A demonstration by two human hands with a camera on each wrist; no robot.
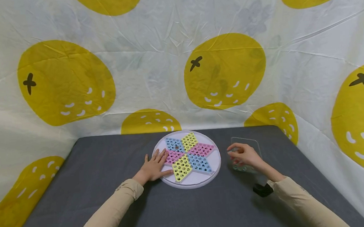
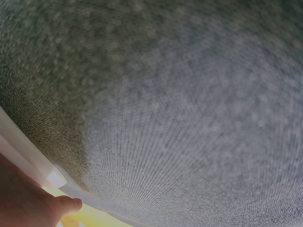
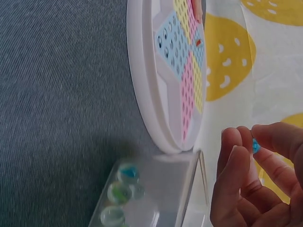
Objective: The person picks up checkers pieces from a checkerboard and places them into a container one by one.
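A round white board [image 1: 188, 158] with a star of blue, yellow and pink hole fields lies on the grey table [image 1: 112, 204]. My left hand [image 1: 155, 165] rests flat on the board's left edge, fingers spread. My right hand [image 1: 241, 154] hovers over a clear tray [image 1: 246, 142] to the right of the board. In the right wrist view its fingertips [image 3: 246, 142] pinch a small blue marble [image 3: 255, 145] above the tray [image 3: 156, 189], which holds several glass marbles [image 3: 119, 191]. The board [image 3: 156, 80] stands beside the tray. The left wrist view shows table cloth [image 2: 189, 94] and a fingertip [image 2: 66, 205].
A white cloth with large yellow fruit prints [image 1: 223, 71] walls in the table at the back and both sides. A small black device [image 1: 262, 190] sits at my right wrist. Grey cloth stretches toward the front edge.
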